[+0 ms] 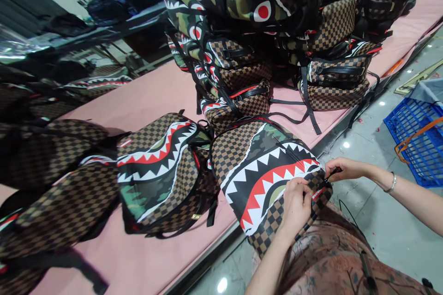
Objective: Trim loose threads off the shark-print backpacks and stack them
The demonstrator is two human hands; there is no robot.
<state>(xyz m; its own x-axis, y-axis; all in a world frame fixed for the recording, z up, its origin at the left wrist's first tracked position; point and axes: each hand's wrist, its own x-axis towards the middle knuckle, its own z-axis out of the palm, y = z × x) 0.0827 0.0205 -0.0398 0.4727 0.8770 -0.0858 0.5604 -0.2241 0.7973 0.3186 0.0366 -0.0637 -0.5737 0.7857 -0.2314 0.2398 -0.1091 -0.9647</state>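
The left hand (296,205) rests with bent fingers on the near end of the shark-mouth backpack (258,179), though I cannot tell if it pinches the material, while the right hand (341,168) holds a small dark piece (332,174) narrowly between its fingertips. This backpack lies at the near edge of the pink table (138,97), just right of a second backpack (162,170); the work looks like close handling at the bag's edge, which in my judgement calls for steady left support and a precise right pinch.
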